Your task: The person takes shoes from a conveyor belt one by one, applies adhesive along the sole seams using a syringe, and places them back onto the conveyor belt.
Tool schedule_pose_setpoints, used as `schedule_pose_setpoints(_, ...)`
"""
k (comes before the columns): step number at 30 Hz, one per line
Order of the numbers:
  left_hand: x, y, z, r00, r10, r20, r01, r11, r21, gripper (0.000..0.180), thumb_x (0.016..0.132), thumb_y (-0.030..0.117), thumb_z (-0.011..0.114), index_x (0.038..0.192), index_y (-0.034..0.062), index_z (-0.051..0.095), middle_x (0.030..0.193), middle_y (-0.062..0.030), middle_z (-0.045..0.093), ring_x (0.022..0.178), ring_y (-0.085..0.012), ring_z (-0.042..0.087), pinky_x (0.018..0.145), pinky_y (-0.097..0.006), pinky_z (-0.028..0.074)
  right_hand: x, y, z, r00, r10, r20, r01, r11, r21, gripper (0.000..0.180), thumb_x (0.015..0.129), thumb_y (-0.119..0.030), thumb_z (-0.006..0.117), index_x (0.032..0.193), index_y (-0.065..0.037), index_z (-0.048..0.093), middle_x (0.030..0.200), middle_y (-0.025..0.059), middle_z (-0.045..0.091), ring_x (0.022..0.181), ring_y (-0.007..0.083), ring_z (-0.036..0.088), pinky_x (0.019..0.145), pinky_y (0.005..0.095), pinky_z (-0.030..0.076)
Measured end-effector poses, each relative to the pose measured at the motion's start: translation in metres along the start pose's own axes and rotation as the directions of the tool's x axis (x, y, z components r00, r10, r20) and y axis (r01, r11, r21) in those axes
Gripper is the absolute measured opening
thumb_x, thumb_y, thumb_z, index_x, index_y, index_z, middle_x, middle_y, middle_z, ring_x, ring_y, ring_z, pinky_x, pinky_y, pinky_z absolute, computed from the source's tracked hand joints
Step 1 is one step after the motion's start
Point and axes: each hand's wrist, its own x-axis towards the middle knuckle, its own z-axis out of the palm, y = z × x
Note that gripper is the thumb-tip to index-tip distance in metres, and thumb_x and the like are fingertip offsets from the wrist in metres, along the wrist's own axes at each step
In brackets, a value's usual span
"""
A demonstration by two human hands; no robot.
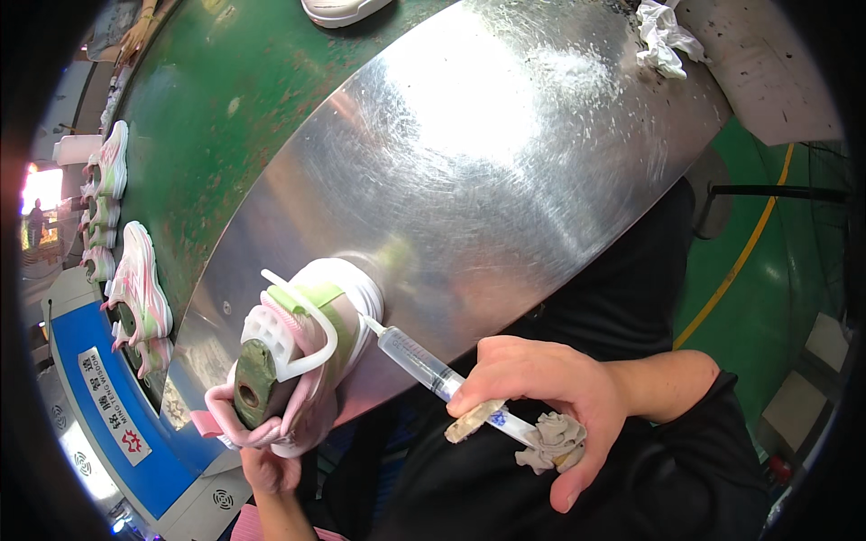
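Observation:
My left hand (271,471) grips a pink, white and light green sneaker (317,311) from beneath, at its heel end; most of the fingers are hidden behind it. A dark green shoe last (256,383) fills the sneaker's opening, and a white plastic strip (317,341) curves along its side. My right hand (559,383) is closed around a clear syringe (417,359), with the thumb by the plunger end. Grey crumpled material (552,442) wraps that end, and a beige pad sits at the barrel's flange. The syringe's nozzle points at the white sole edge, touching or very near it.
The sneaker is over the near-left end of a shiny metal tabletop (433,198). Crumpled white paper (666,41) lies at its far right. Beyond runs a green surface (244,99) with more sneakers (140,284) along the left, beside a blue and white machine panel (117,406).

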Motion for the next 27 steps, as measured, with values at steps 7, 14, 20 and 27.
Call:
schedule_pose_setpoints(7,-0.031,-0.018,0.017,0.974,-0.073,0.213,0.095,0.991,-0.096,0.05,0.079,0.015,0.067,0.118,-0.0101,0.047,0.11,-0.0205,0.061,0.102,-0.0282,0.062,0.092,-0.039,0.049,-0.003,-0.009,0.005,0.998,0.038,0.056,-0.04,0.999,0.036,0.093,0.064,-0.059,0.078,0.126,0.004,0.05,0.108,0.0112,0.064,0.081,0.0203,0.052,0.072,0.03,0.037)
schedule_pose_setpoints(14,-0.047,-0.04,0.034,0.952,-0.133,0.277,0.192,0.962,-0.195,0.079,0.074,0.009,0.072,0.137,-0.0093,0.028,0.13,-0.0248,0.049,0.116,-0.0343,0.054,0.099,-0.046,0.045,0.003,-0.024,0.011,0.995,0.074,0.071,-0.074,0.997,0.001,0.093,0.063,-0.058,0.079,0.126,0.004,0.05,0.109,0.0118,0.064,0.083,0.0208,0.053,0.072,0.0303,0.036)
schedule_pose_setpoints(20,-0.051,-0.056,0.048,0.894,-0.235,0.381,0.35,0.897,-0.268,0.08,0.069,0.002,0.068,0.139,-0.0072,0.028,0.129,-0.0223,0.05,0.118,-0.033,0.053,0.101,-0.046,0.043,0.001,-0.036,0.022,0.993,0.107,0.052,-0.109,0.993,0.048,0.092,0.06,-0.053,0.083,0.124,0.006,0.051,0.108,0.013,0.06,0.086,0.0219,0.052,0.074,0.0298,0.038)
schedule_pose_setpoints(27,-0.047,-0.07,0.059,0.719,-0.366,0.591,0.584,0.778,-0.229,0.078,0.069,0.001,0.062,0.14,-0.001,0.029,0.133,-0.0193,0.047,0.122,-0.0337,0.05,0.102,-0.046,0.041,0.002,-0.079,0.017,0.975,0.147,0.166,-0.14,0.989,-0.054,0.092,0.057,-0.052,0.085,0.12,0.006,0.052,0.107,0.0124,0.063,0.085,0.0229,0.055,0.076,0.0318,0.04)
